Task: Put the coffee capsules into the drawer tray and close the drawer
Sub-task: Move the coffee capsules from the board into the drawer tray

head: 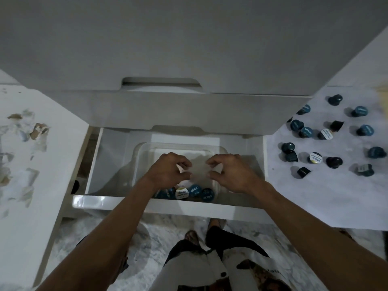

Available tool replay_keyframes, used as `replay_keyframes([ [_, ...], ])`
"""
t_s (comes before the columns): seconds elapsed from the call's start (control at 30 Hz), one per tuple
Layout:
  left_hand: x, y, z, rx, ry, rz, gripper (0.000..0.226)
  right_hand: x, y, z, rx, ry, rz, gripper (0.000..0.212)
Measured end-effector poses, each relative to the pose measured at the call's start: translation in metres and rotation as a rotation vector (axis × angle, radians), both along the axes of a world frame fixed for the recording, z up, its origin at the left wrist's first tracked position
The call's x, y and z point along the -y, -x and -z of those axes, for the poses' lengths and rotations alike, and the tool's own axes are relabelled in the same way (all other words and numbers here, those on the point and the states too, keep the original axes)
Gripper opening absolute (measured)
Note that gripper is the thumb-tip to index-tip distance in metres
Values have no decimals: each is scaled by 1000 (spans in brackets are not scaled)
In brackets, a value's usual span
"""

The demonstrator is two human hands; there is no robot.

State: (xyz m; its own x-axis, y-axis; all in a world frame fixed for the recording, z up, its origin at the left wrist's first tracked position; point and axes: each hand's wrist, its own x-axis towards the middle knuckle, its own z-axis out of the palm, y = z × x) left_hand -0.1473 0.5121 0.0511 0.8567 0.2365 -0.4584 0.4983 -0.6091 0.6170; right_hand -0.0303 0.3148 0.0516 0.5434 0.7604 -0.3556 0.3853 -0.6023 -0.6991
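A white drawer [168, 203] stands pulled out below the cabinet front. Inside it sits a clear plastic tray [180, 148]. Several blue coffee capsules [194, 190] and one white-topped capsule [181, 193] lie at the tray's near edge. My left hand [170, 168] and my right hand [228, 170] hover over the tray side by side, fingers curled with thumbs apart, nothing visible in either. Several more capsules [308, 132] lie scattered on the white surface to the right of the drawer.
A closed drawer front with a cut-out handle [161, 84] overhangs the open drawer. A white counter [31, 154] with torn paper scraps [37, 129] lies at the left. Marble floor [157, 238] and my legs show below.
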Motion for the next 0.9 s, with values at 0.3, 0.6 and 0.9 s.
replay_keyframes([
  [0.3,7,-3,-52,278,-63,-121,31,28,24,-55,35,-264,493,38],
  [0.6,98,-40,-96,434,51,-7,33,112,15,-96,81,-420,761,44],
  [0.9,233,-136,-111,498,28,60,30,268,-72,-90,165,-373,873,41],
])
